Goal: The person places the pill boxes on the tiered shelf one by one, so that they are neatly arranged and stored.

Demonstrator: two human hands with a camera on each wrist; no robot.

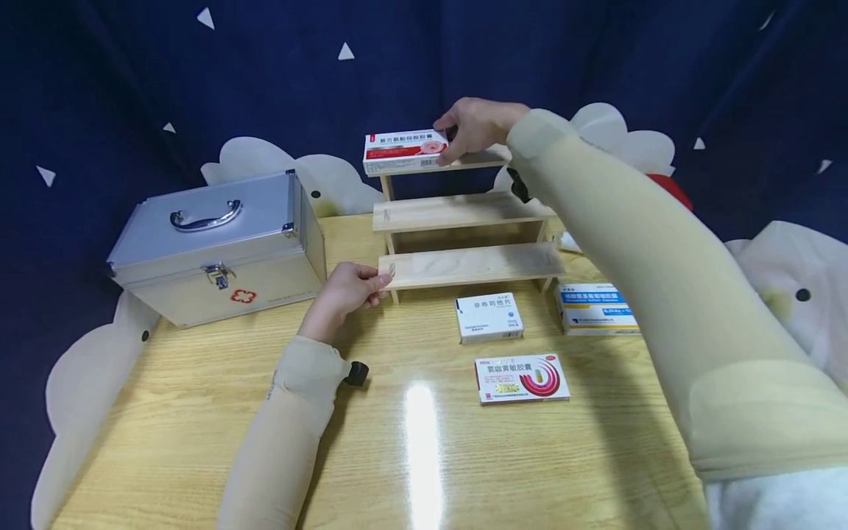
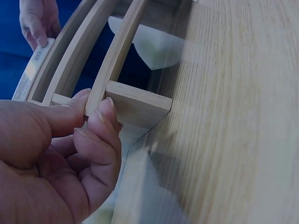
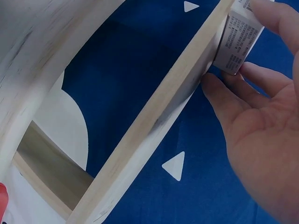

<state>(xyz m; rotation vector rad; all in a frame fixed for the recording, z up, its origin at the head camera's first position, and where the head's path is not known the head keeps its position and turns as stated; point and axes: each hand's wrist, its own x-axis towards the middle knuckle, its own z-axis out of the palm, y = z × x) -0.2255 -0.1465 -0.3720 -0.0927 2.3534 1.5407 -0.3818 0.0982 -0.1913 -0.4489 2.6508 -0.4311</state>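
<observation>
A wooden three-step rack (image 1: 464, 212) stands on the table. On the left end of its top board lies a white-and-red medicine box (image 1: 397, 152), flush with or slightly past the board's end. My right hand (image 1: 482, 124) grips that box's right end, thumb at the front and fingers behind; the right wrist view shows the box's printed end panel (image 3: 237, 41) beside the fingers. Lower down, my left hand (image 1: 351, 288) pinches the left end of the bottom board (image 2: 103, 77) between thumb and fingers.
In front of the rack lie a white medicine box (image 1: 490, 318) and a white-and-pink one (image 1: 522, 379). A blue-and-white box (image 1: 596, 309) is partly behind my right sleeve. At left stands a silver first-aid case (image 1: 212, 250). A dark blue curtain (image 1: 424, 73) hangs behind.
</observation>
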